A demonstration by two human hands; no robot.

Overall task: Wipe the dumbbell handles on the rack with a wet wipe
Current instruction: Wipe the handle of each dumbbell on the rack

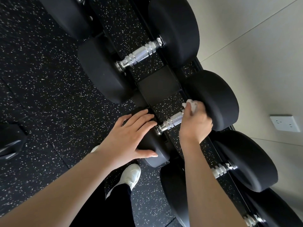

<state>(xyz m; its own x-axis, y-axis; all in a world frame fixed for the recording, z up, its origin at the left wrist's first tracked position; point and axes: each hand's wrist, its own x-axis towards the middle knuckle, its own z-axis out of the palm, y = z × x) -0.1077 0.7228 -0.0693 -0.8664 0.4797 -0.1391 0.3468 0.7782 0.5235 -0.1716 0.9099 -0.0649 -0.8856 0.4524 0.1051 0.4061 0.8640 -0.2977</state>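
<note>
Black dumbbells with chrome knurled handles lie in a row on a dark rack. My right hand is closed around a crumpled white wet wipe and wraps the far end of the middle dumbbell's handle, next to its far head. Flat on that dumbbell's near head rests my left hand, fingers spread and holding nothing. A larger dumbbell's bare handle shows further along the rack. Another handle is partly hidden behind my right forearm.
The floor is black rubber with white specks. A pale wall with a white socket runs right behind the rack. My white shoe stands close to the rack's foot. A dark object sits at the left edge.
</note>
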